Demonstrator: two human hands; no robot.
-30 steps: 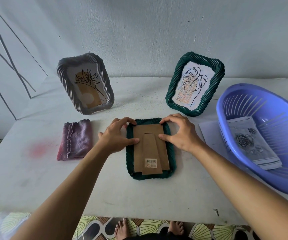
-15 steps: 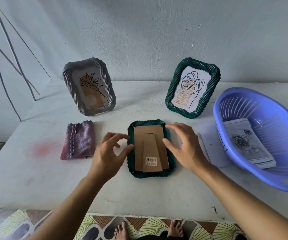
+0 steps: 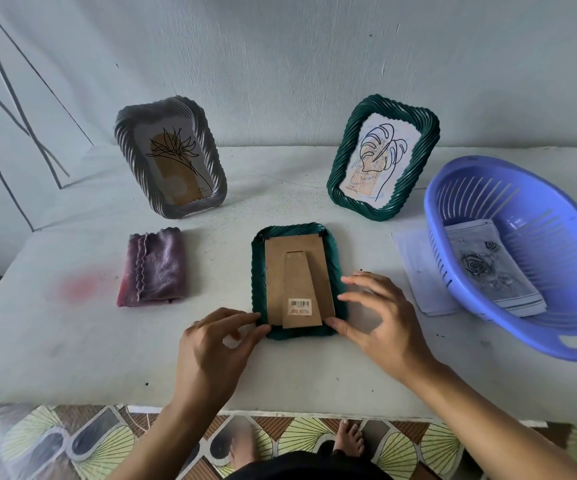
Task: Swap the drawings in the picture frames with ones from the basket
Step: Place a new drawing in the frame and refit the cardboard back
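We see the left hand (image 3: 211,344) and the right hand (image 3: 380,323) low over the near edge of the white bench (image 3: 72,341), with the face-down green frame (image 3: 258,271) lying flat between and just beyond them. The left hand's fingers are loosely bent and parted. Its thumb and forefinger tips touch the frame's near corner on that side, without closing around it. The right hand is spread wide, the thumb tip at the opposite near corner and the other fingers fanned above the frame's right rim. We cannot tell whether those fingers touch it.

The frame's brown cardboard back (image 3: 275,271) faces up, its folded stand (image 3: 299,289) lying flat with a barcode sticker (image 3: 300,304) near the end closest to the hands.

Beyond the left hand and further out to its side lies a folded purple cloth (image 3: 155,266). Behind that a grey frame (image 3: 216,168) stands upright with a flower drawing (image 3: 176,161). Beyond the right hand a second green frame (image 3: 338,181) stands upright, holding a leaf drawing (image 3: 380,157).

Out past the right hand sits the blue plastic basket (image 3: 557,216). A stack of drawings lies in it, with a rose drawing (image 3: 491,271) on top. A loose white sheet (image 3: 415,268) lies on the bench between that hand and the basket, partly tucked under the basket's edge.
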